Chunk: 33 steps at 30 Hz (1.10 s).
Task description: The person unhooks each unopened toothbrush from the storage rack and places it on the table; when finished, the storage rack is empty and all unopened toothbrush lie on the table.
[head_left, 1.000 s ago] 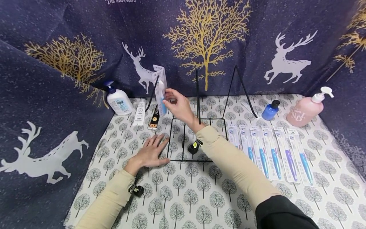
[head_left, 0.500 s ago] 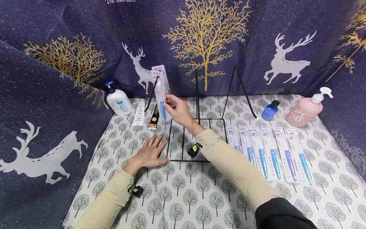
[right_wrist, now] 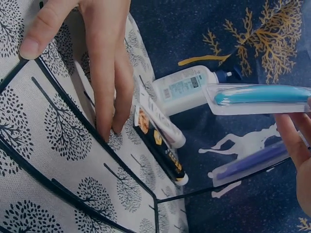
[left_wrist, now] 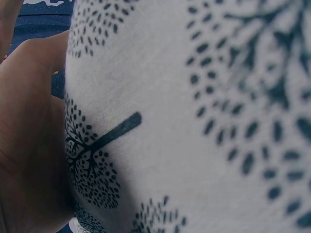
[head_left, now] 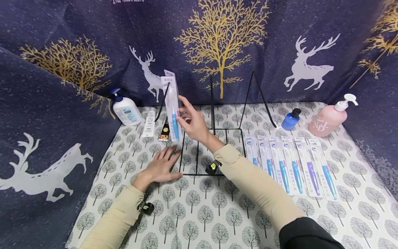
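My right hand (head_left: 194, 121) pinches the edge of a blister-packed blue toothbrush (head_left: 174, 117) with the thumb in front. The pack's top is at the left arm of the black wire rack (head_left: 199, 174); whether the arm passes through its hole is hard to tell. A second pack stands close behind it, and in the right wrist view it holds a purple toothbrush (right_wrist: 257, 158). My left hand (head_left: 161, 164) rests with spread fingers on the tablecloth, its thumb at the rack's front left corner.
A black toothpaste tube (head_left: 164, 130), a white tube (head_left: 150, 122) and a white pump bottle (head_left: 126, 110) stand left of the rack. Several packed toothbrushes (head_left: 295, 169) lie in a row at right, below a blue bottle (head_left: 290, 119) and a pink pump bottle (head_left: 326, 119).
The blue toothbrush pack has turned to face the head camera, and its lower end has come down and forward. My right index finger has lifted. My left hand has stayed in place.
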Each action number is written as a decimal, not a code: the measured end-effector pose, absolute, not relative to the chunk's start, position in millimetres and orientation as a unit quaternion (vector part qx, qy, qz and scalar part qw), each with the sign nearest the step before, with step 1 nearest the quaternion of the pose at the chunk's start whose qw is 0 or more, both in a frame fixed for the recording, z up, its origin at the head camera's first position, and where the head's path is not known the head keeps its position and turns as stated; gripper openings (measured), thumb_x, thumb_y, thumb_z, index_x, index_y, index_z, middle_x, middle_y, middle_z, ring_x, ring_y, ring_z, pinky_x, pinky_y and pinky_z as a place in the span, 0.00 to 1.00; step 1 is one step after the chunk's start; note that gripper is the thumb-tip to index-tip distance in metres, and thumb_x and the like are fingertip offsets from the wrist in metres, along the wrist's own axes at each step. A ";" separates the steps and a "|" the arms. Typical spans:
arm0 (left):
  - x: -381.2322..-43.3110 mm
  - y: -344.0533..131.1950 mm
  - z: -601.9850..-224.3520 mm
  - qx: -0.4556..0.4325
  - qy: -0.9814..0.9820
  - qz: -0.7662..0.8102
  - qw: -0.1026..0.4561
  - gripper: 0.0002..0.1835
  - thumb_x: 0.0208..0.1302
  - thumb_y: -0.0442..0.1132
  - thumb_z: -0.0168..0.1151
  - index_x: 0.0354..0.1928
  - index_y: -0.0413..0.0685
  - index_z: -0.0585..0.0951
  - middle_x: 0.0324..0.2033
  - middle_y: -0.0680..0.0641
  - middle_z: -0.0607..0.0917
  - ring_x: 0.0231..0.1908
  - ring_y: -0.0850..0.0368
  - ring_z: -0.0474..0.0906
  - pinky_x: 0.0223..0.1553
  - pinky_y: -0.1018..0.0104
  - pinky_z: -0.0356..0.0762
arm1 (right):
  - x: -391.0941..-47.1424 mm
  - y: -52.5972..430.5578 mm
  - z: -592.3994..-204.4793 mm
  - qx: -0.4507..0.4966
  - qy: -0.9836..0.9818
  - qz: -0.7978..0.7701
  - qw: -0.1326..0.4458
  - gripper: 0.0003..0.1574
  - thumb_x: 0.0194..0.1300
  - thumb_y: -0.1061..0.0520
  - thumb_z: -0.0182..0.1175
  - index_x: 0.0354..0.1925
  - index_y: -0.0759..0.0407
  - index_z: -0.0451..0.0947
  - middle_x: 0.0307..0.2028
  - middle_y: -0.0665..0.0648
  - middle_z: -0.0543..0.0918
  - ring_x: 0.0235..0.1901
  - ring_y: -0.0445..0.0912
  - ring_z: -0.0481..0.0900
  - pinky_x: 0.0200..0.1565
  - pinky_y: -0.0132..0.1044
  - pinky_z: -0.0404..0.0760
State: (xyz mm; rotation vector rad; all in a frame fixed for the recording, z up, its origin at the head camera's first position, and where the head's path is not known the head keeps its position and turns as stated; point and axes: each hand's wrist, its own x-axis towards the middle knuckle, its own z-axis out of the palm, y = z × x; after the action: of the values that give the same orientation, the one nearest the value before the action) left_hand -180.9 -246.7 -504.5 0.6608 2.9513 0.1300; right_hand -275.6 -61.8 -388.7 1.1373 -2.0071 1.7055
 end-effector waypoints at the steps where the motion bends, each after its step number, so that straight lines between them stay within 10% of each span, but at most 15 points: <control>1: -180.9 -246.5 -504.3 0.220 0.973 0.042 0.055 0.48 0.53 0.73 0.46 0.70 0.55 0.53 0.71 0.43 0.47 0.68 0.37 0.43 0.64 0.36 0.45 | -272.2 -60.2 -384.8 0.395 -0.695 0.585 0.136 0.41 0.59 0.69 0.56 0.67 0.63 0.52 0.44 0.67 0.81 0.35 0.53 0.83 0.29 0.36 0.83; 33: -178.0 -242.3 -499.1 0.192 0.975 0.062 0.089 0.47 0.54 0.72 0.47 0.68 0.48 0.57 0.70 0.37 0.45 0.69 0.38 0.37 0.66 0.38 0.40 | -227.4 -41.4 -368.8 0.461 -0.663 0.575 0.129 0.41 0.53 0.75 0.56 0.64 0.74 0.53 0.38 0.72 0.80 0.34 0.57 0.83 0.29 0.29 0.83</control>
State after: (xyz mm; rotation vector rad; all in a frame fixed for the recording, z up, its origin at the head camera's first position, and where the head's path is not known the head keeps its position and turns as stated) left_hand -178.0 -242.3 -499.1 0.5720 2.9022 0.1843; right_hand -227.4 -41.4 -368.8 1.3411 -1.9280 1.6720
